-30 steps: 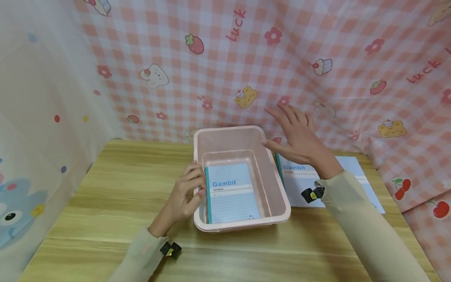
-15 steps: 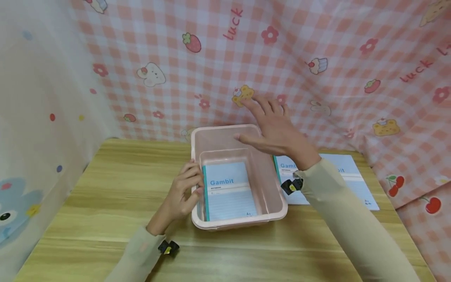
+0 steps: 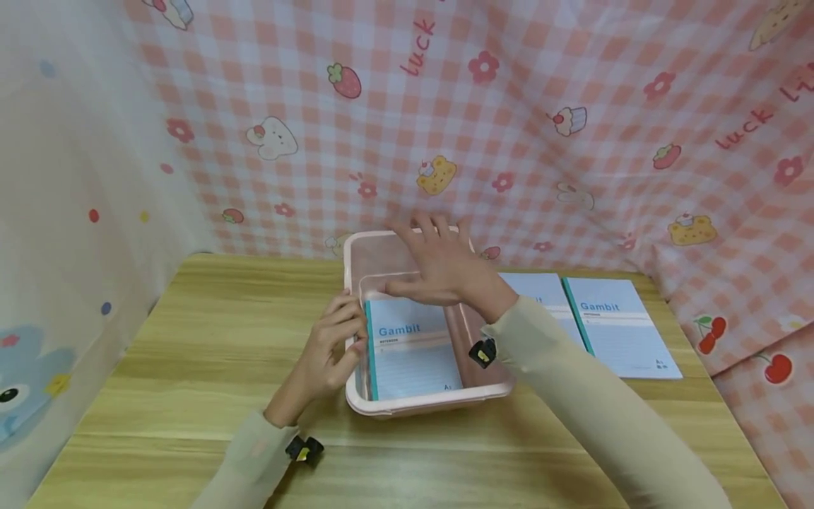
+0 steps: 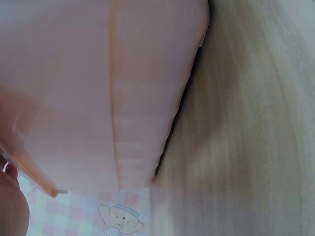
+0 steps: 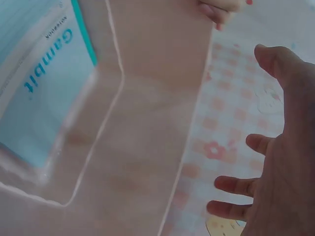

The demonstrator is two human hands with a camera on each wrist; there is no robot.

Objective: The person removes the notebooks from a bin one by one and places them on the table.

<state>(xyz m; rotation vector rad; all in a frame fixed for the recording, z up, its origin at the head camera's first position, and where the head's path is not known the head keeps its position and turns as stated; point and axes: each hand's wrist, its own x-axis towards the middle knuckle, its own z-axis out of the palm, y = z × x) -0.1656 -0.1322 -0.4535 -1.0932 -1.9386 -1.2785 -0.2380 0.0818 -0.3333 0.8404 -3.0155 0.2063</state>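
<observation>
Left hand gripping the bin's left rim, right hand just swung over it, holding nothing
Gambit notebook lies flat inside. Right hand's spread wide, height hard to judge; it's come left, leaving the rightmost notebook on the table fully visible, so both hands are at the bin. Checked curtain behind.

I'm looking remotely into what seems a corner of a home, its wood-grained surface bordered by pink checked cloth and pale cartoon-printed fabric
</observation>
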